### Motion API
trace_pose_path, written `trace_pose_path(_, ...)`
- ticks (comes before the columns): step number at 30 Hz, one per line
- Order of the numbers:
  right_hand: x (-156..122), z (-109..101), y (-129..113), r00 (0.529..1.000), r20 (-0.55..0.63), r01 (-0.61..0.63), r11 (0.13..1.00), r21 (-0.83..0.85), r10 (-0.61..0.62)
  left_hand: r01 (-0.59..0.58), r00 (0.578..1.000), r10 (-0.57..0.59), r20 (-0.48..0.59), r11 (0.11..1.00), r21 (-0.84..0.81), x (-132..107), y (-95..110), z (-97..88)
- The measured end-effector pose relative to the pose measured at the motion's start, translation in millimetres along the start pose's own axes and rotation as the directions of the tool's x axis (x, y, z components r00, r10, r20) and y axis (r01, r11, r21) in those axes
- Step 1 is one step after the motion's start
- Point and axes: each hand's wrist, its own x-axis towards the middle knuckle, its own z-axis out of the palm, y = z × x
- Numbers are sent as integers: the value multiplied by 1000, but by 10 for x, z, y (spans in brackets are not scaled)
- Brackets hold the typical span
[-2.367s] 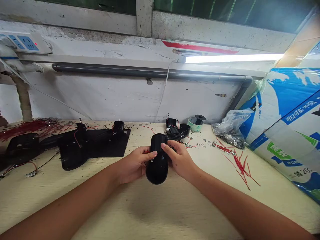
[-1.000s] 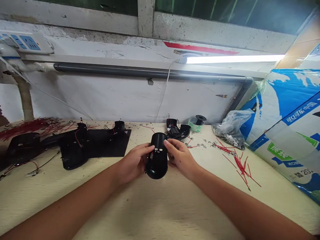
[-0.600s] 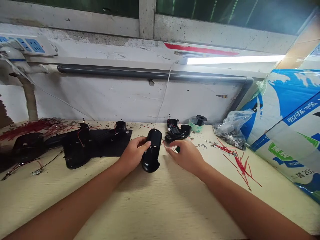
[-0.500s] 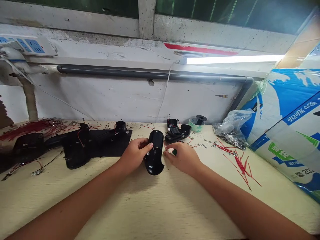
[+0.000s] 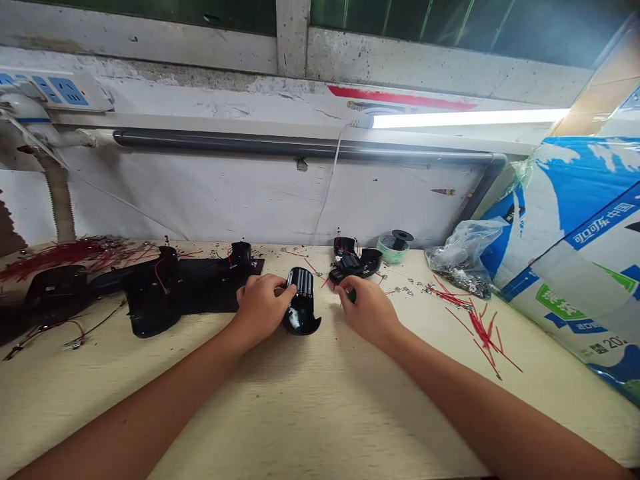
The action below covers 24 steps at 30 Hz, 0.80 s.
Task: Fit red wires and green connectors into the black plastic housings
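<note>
My left hand [image 5: 260, 305] is closed round a black plastic housing [image 5: 301, 308] lying on the pale worktop [image 5: 310, 407]. The housing's open, ribbed side faces up. My right hand [image 5: 369, 310] rests on the worktop just right of the housing without touching it. Its fingers are curled, and a small green thing [image 5: 353, 297] shows at the fingertips; I cannot name it. A second black housing part [image 5: 356, 263] with red wires lies just behind my right hand.
Black housings and a black mat [image 5: 200, 288] lie at the left with red wire bundles [image 5: 65, 252]. Loose red wires [image 5: 477, 328], a plastic bag of small parts [image 5: 460, 261], a solder spool [image 5: 394, 245] and a blue-white carton [image 5: 580, 240] sit at the right.
The housing was held up in both hands; the right hand let go and moved right. The left hand lowered the housing to the worktop and turned its open side up.
</note>
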Motion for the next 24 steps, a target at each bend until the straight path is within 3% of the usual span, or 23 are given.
trace_pose_path(4,5,-21,-33,1000,-20,-14,971,238,20,-9,999,8,47,1000,29,-5,-5,13)
trace_pose_path(10,-69,-22,-109,996,-19,90,882,463,-92,-13,998,11,62,1000,27,-9,-1,12)
trace_pose_path(13,-100,-17,-134,987,-25,149,854,498,-158,-31,997,27,78,999,39,-3,-16,11)
trace_pose_path(19,-102,12,-133,989,-18,136,838,529,-149,-59,994,53,92,996,64,-13,-32,21)
trace_pose_path(24,-109,3,-153,990,6,121,855,505,-144,-29,999,29,28,1000,-6,-22,23,-6)
